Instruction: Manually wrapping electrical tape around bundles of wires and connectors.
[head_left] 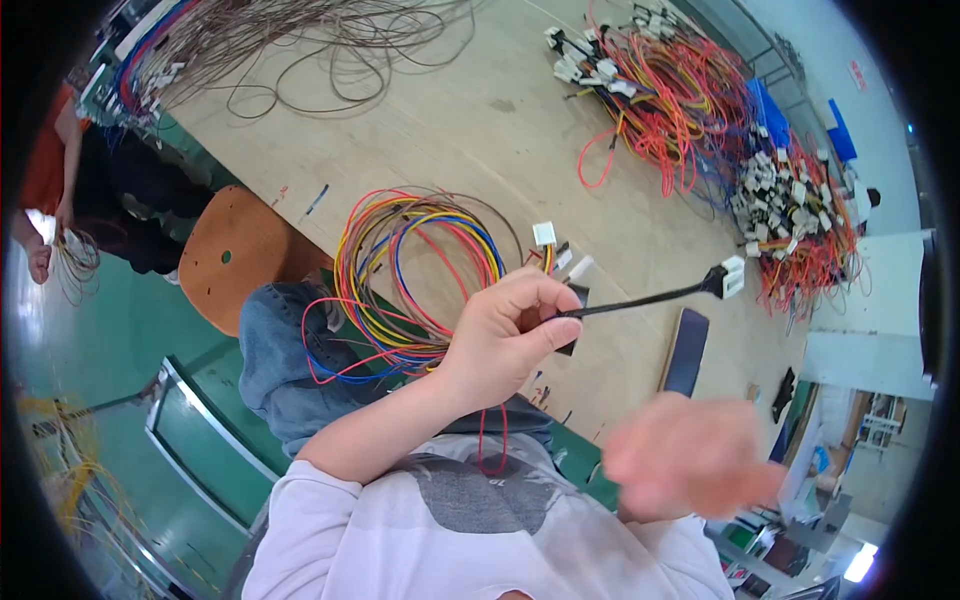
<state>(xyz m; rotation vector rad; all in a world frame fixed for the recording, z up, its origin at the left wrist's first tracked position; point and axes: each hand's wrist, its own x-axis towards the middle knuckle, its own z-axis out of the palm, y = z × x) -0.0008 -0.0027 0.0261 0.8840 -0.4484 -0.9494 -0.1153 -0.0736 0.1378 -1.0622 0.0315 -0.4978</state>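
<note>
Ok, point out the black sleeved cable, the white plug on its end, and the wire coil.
Black cable [640, 300], head view, middle of the sleeve.
White plug [733, 278], head view, plug body.
Wire coil [400, 270], head view, left side of the loops.

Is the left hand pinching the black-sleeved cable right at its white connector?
No: the left hand pinches the black-sleeved cable at the far end from its white connector.

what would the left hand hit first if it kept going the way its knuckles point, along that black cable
Probably the white connector at the far end of the black sleeved cable that the left hand pinches. Past it lies the pile of red-wired connectors on the table; depth is hard to judge.
</note>
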